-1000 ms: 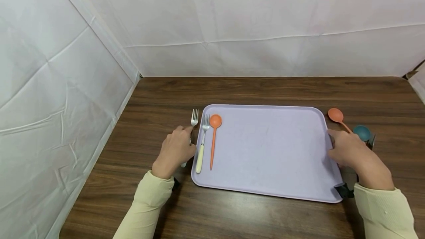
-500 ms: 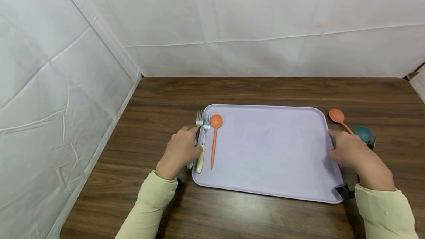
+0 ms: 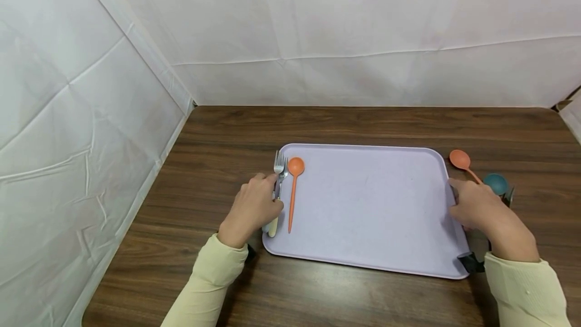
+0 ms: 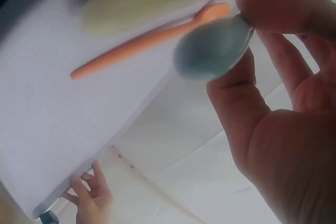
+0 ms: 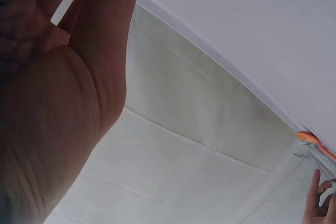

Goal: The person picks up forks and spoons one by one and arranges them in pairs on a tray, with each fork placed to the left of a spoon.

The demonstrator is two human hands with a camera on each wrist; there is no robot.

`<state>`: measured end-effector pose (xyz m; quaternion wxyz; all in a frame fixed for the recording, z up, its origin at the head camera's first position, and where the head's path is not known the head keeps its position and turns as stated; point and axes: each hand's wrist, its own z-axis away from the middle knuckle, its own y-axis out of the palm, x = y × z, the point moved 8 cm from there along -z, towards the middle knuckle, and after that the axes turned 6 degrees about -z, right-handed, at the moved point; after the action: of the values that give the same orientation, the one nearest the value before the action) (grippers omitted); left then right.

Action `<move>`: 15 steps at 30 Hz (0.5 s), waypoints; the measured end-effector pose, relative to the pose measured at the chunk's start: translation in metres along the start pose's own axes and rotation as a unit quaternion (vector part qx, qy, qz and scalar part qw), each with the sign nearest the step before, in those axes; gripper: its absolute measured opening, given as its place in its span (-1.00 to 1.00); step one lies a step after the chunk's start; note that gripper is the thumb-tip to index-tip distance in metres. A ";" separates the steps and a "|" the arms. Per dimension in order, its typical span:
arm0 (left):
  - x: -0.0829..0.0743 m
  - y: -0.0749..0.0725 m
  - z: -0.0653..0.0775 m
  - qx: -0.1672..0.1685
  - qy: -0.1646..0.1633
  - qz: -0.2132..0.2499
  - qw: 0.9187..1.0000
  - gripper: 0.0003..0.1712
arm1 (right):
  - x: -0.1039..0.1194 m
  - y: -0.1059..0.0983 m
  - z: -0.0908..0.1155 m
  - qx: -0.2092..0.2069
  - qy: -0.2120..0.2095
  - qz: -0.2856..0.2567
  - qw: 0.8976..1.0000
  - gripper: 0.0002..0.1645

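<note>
My left hand (image 3: 254, 206) pinches a fork (image 3: 278, 165) over the tray's left edge; in the left wrist view, thumb and fingers hold its pale blue-green handle (image 4: 210, 48). Right beside it, a cream-handled fork (image 3: 273, 228) lies on the lilac tray (image 3: 372, 206), partly covered by the held fork and hand. An orange spoon (image 3: 296, 166) lies just to the right, handle toward the near side. At the tray's right rim, my right hand (image 3: 483, 208) grips the edge between thumb and fingers; the fingertips are mostly hidden in the right wrist view.
Beyond the right hand, a second orange spoon (image 3: 460, 159), a teal round-bowled utensil (image 3: 496, 183) and dark metal tines (image 3: 511, 196) lie on the wooden table (image 3: 363, 124). White sheeting (image 3: 354, 79) stands behind the table and on the left.
My left hand has carried the fork rightward from the table beside the tray to over its left edge, close to the cream-handled fork. The right hand stays at the rim.
</note>
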<state>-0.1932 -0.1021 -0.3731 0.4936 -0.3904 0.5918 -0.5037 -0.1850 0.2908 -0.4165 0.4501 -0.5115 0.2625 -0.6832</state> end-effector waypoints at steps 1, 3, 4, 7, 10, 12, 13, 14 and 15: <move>-0.001 0.000 0.000 0.001 0.001 0.000 1.000 -0.39 | 0.000 0.000 0.000 0.000 0.001 0.001 1.000 -0.19; -0.002 0.001 0.001 0.004 0.001 0.000 1.000 -0.39 | 0.001 0.000 -0.001 -0.002 0.000 0.003 1.000 -0.20; -0.002 0.002 0.001 0.006 0.002 0.000 1.000 -0.39 | 0.001 0.000 0.000 -0.004 -0.002 0.006 1.000 -0.20; -0.004 0.003 0.001 0.011 0.000 0.005 1.000 -0.38 | 0.001 -0.001 0.000 -0.008 -0.004 0.011 1.000 -0.20; -0.006 0.003 0.001 0.008 0.004 0.009 1.000 -0.37 | 0.002 -0.002 0.001 -0.011 -0.005 0.016 1.000 -0.20; -0.008 0.003 0.001 0.004 0.007 0.011 1.000 -0.37 | 0.003 -0.003 0.001 -0.012 -0.006 0.017 1.000 -0.20; -0.008 0.002 0.001 0.000 0.009 0.010 1.000 -0.37 | 0.003 -0.003 0.002 -0.013 -0.006 0.019 1.000 -0.20; -0.009 0.002 0.001 -0.003 0.011 0.009 1.000 -0.37 | 0.003 -0.003 0.002 -0.013 -0.007 0.020 1.000 -0.20; -0.010 0.002 0.001 -0.005 0.013 0.008 1.000 -0.37 | 0.003 -0.003 0.002 -0.013 -0.007 0.020 1.000 -0.20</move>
<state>-0.1900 -0.0924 -0.3731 0.4883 -0.3815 0.6036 -0.5016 -0.1848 0.2894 -0.4120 0.4587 -0.5165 0.2782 -0.6674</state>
